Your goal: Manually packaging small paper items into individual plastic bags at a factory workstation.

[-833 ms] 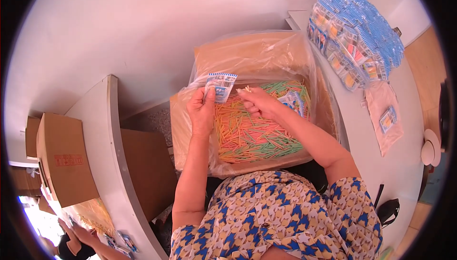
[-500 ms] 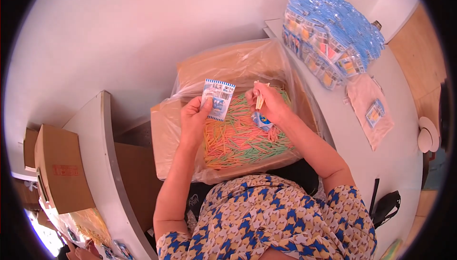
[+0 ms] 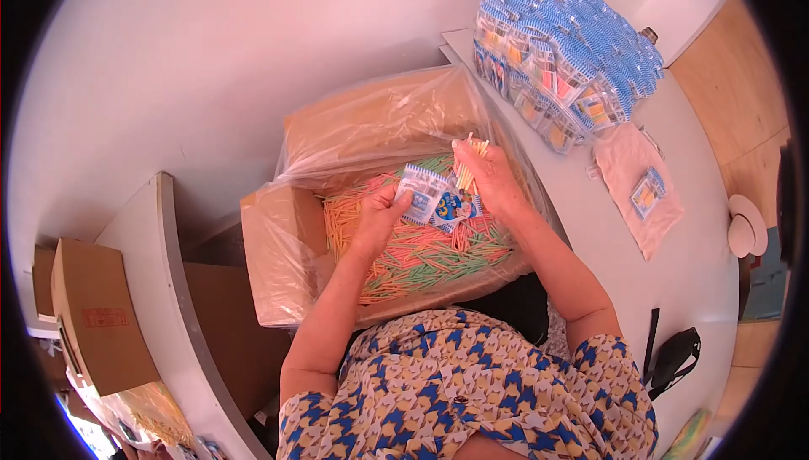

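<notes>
My left hand point(image 3: 383, 211) pinches a small clear-and-blue printed packet point(image 3: 424, 193) by its left side, over an open carton. Just right of it, my right hand point(image 3: 490, 175) is closed round a bunch of pale thin sticks point(image 3: 468, 172) whose ends point up and down out of the fingers. Below those sticks is a blue printed packet point(image 3: 456, 210), partly overlapped by the one in my left hand; whether it lies loose I cannot tell. Many pink, orange and green sticks point(image 3: 404, 259) fill the carton point(image 3: 282, 241), which has a clear plastic liner.
On the white table point(image 3: 581, 207) to the right stands a large stack of filled packets point(image 3: 573, 47). Nearer lies a pink cloth point(image 3: 624, 157) with a single packet point(image 3: 647, 193) on it. A black pouch point(image 3: 677, 359) is at lower right, and a closed carton point(image 3: 101, 317) at left.
My left hand has brought its packet rightward and down, close to the right hand. The bunch of sticks in my right hand shows more spread out. The whole view has shifted slightly.
</notes>
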Demonstrator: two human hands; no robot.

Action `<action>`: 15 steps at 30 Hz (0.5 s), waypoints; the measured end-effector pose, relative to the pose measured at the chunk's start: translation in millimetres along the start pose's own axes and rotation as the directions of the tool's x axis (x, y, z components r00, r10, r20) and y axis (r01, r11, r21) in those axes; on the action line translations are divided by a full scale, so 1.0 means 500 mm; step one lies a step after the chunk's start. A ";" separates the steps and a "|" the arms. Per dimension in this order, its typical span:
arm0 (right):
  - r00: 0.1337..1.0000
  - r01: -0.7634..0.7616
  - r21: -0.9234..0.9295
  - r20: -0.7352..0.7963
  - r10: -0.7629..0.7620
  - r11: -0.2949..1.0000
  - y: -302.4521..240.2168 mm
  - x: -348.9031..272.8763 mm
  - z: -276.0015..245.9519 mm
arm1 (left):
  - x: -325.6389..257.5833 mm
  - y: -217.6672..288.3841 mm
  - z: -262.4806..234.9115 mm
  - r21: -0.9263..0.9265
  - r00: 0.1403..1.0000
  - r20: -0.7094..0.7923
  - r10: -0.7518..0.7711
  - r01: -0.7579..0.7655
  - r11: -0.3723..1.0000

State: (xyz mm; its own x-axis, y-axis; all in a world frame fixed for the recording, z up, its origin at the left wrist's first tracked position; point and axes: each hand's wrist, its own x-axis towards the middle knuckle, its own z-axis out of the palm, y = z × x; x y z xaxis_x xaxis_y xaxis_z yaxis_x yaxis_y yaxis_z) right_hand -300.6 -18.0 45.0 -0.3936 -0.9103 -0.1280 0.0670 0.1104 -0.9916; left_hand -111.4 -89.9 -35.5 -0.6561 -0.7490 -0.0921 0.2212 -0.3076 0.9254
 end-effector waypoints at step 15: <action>0.573 0.753 -0.621 0.452 -0.684 0.220 0.061 0.024 0.090 | -0.025 0.045 0.003 0.000 0.934 0.339 -0.113 0.120 0.993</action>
State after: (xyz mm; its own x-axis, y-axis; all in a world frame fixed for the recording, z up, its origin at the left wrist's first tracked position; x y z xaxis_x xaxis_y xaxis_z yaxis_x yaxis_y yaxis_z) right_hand -262.3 -43.6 13.9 0.1431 -0.7772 0.6128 -0.8505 -0.4132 -0.3255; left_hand -99.3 -86.6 -12.9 -0.8824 -0.4660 -0.0656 0.1413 -0.3954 0.9076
